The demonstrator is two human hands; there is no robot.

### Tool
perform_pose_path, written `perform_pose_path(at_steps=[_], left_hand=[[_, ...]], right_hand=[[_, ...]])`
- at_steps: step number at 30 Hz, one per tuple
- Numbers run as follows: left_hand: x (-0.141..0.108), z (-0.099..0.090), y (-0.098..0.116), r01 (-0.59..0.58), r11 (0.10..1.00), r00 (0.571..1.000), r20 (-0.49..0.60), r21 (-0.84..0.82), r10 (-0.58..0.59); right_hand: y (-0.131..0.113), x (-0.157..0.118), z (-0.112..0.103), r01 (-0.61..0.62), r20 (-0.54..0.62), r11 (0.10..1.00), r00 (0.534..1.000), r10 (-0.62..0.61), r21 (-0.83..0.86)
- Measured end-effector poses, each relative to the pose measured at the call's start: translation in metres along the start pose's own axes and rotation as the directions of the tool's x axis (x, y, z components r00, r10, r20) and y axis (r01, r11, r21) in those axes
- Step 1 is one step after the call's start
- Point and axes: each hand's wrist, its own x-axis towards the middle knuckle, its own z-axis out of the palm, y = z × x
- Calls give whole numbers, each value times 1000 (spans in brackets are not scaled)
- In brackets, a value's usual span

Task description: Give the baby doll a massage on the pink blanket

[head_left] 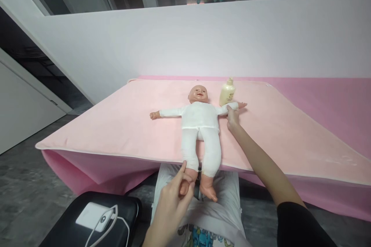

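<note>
A baby doll with a white cloth body lies on its back on a light pink mat. Its head points away from me and its feet hang past the near edge. My left hand is closed around the foot on the left, thumb and fingers at the ankle. With my right hand I grip the doll's outstretched sleeve on the right, near the wrist. Just behind that arm stands a pale yellow pump bottle, upright. The doll's other arm stretches out to the left, untouched.
A darker pink cloth lies under the mat and hangs over the front. Behind is a white wall below a window. At lower left, a white device with a cable rests on a black seat.
</note>
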Motion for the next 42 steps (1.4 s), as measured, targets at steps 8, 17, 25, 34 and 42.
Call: perform_pose_path(at_steps=[8, 17, 25, 34, 42], left_hand=[[90, -4, 1, -201, 980, 918, -352, -7, 185], [121, 16, -4, -216, 974, 976, -56, -67, 212], [6, -27, 13, -49, 978, 995, 100, 205, 29], [27, -28, -6, -209, 954, 977, -5, 213, 215], [170, 2, -25, -204, 973, 978, 64, 104, 198]], right_hand=[[-31, -29, -5, 390, 114, 921, 916, -385, -18], [-36, -32, -5, 518, 210, 855, 841, -499, -41], [-19, -16, 7, -67, -58, 851, 992, 113, 521], [-17, -12, 5, -98, -40, 832, 989, 142, 546], [-37, -38, -3, 572, 183, 820, 808, -560, -16]])
